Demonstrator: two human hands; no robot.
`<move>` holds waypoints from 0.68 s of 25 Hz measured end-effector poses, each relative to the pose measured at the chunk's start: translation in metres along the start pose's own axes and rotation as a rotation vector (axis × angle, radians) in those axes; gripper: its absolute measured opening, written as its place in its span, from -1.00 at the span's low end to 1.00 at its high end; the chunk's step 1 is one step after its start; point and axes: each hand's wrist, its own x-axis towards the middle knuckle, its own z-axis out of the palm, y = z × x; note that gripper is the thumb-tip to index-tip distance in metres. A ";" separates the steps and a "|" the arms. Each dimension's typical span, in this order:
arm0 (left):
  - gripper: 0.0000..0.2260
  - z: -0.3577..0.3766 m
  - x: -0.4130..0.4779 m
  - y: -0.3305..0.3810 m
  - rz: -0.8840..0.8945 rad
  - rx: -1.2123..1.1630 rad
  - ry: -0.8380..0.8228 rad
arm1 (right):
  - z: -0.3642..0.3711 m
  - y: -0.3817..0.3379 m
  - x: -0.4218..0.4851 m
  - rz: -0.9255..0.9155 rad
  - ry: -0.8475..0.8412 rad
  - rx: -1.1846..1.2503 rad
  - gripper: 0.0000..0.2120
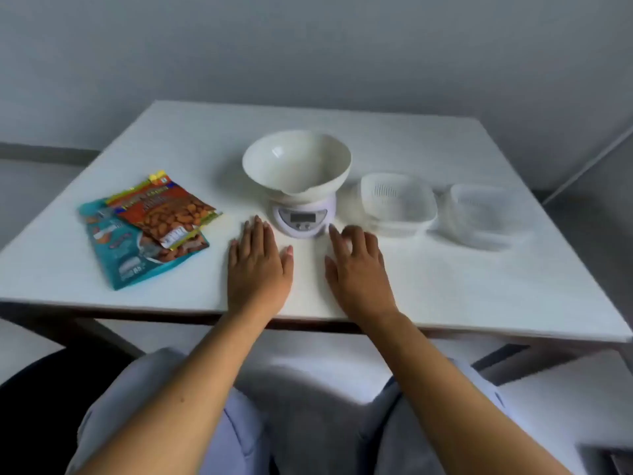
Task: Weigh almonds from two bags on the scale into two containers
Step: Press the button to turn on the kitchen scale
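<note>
A small white digital scale (302, 219) stands mid-table with a wide cream bowl (296, 164) on top of it. Left of it lie two almond bags, a red and orange bag (164, 209) resting over a teal bag (137, 258). Two clear plastic containers stand to the right of the scale, the nearer container (399, 204) and the farther container (484, 216). My left hand (258, 265) lies flat on the table just in front and left of the scale, holding nothing. My right hand (358, 265) rests beside it, fingers loosely curled, index fingertip close to the scale's base.
The white table (445, 289) has its front edge near my lap. A grey wall rises behind it. The floor shows at both sides.
</note>
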 end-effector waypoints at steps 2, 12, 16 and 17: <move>-0.44 -0.004 -0.006 0.000 -0.010 -0.016 -0.032 | -0.003 -0.008 -0.002 -0.029 -0.023 -0.032 -0.46; -0.44 -0.005 -0.010 -0.002 0.035 -0.024 -0.048 | -0.001 -0.019 0.013 -0.047 -0.122 -0.032 -0.44; -0.43 -0.002 -0.008 -0.004 0.049 -0.032 -0.037 | 0.002 -0.019 0.017 -0.031 -0.080 -0.007 -0.46; -0.42 -0.002 -0.008 -0.005 0.053 -0.027 -0.037 | 0.004 -0.019 0.019 -0.026 -0.072 0.006 -0.47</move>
